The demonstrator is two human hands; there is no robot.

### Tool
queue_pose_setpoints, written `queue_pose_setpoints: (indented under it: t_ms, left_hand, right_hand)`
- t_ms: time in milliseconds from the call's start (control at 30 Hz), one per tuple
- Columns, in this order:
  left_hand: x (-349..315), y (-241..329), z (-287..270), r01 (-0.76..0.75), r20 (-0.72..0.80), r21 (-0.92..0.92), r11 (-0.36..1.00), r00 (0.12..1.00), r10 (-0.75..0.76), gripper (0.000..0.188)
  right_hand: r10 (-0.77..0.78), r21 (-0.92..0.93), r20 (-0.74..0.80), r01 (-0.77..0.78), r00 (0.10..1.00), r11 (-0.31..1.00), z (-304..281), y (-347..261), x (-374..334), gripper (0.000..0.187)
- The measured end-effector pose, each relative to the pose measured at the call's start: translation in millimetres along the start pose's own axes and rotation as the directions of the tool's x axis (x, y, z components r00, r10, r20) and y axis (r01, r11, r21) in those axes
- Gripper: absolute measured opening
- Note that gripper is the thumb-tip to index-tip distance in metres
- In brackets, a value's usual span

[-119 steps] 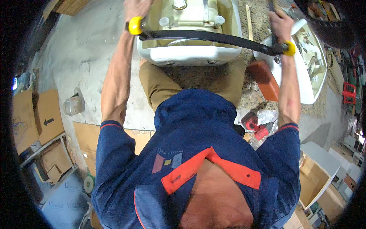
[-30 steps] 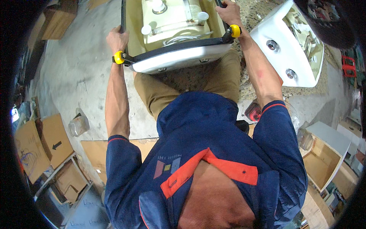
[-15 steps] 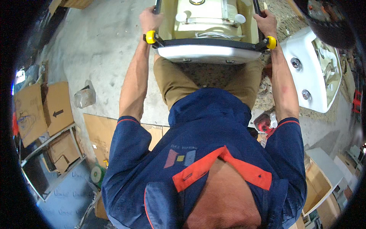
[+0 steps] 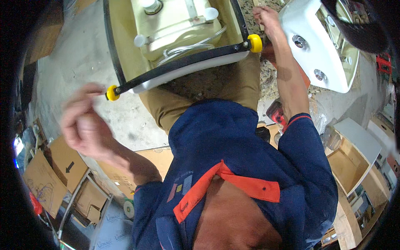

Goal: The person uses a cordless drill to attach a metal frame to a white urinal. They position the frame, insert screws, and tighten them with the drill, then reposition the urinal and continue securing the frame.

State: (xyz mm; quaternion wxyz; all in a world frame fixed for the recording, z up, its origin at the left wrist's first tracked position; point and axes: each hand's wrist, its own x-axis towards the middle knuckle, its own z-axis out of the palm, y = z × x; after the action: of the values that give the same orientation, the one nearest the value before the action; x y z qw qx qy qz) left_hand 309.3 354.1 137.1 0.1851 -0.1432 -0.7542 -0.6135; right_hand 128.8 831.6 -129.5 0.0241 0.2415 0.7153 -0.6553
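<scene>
An upturned white tub with a cream inside [image 4: 183, 29] stands before my knees, a black frame [image 4: 166, 75] around its rim. Yellow round caps sit at the near corners, one at left [image 4: 112, 93] and one at right [image 4: 255, 43]. Clear tubing [image 4: 183, 52] lies coiled inside it. My left hand [image 4: 86, 125] is off the frame, beside the left yellow cap, its fingers smeared by motion. Right of the frame and apart from it, my right hand [image 4: 268, 21] has curled fingers near a thin pale strip; what they hold, if anything, I cannot make out.
A second white tub [image 4: 318, 46] with chrome fittings lies on its side at the right, on speckled stone. Cardboard [image 4: 46, 179] and a metal rack fill the lower left. A red-and-black tool [image 4: 276, 112] is by my right elbow, with an open wooden box [image 4: 350, 162] beyond.
Both hands have let go of the black frame. My left hand has dropped down and left; my right hand has moved off to the frame's right. The view has turned, tilting the tub.
</scene>
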Motion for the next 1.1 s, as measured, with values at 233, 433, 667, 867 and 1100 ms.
queue_pose_setpoints:
  t_ms: [233, 433, 667, 867, 1100]
  left_hand:
    - [10.8, -57.5, 133.3, 0.073, 0.471, 0.501, 0.862, 0.813, -0.342, 0.040]
    - [11.1, -84.7, 145.1, 0.225, 0.460, 0.581, 0.782, 0.702, -0.544, 0.038]
    - [15.5, -91.9, 144.5, 0.465, 0.361, 0.637, 0.615, 0.525, -0.771, 0.034]
    - [12.1, -103.0, 140.1, 0.367, 0.440, 0.632, 0.682, 0.555, -0.706, 0.032]
    - [5.3, -105.3, 136.9, 0.286, 0.472, 0.565, 0.774, 0.658, -0.587, 0.038]
  right_hand:
    - [0.042, -0.119, -0.040, -0.046, 0.998, 0.992, 6.0, 81.4, 32.1, 0.021]
    - [-0.024, -0.292, -0.028, 0.015, 0.999, 0.956, 2.5, 106.4, 69.0, 0.020]
    - [-0.232, -0.732, -0.219, -0.002, 0.948, 0.681, 5.0, 106.0, 108.3, 0.034]
    - [-0.069, -0.869, -0.196, -0.141, 0.978, 0.475, -3.6, 117.0, 122.8, 0.052]
    - [-0.245, -0.900, -0.243, -0.125, 0.939, 0.417, -0.6, 119.8, 134.2, 0.046]
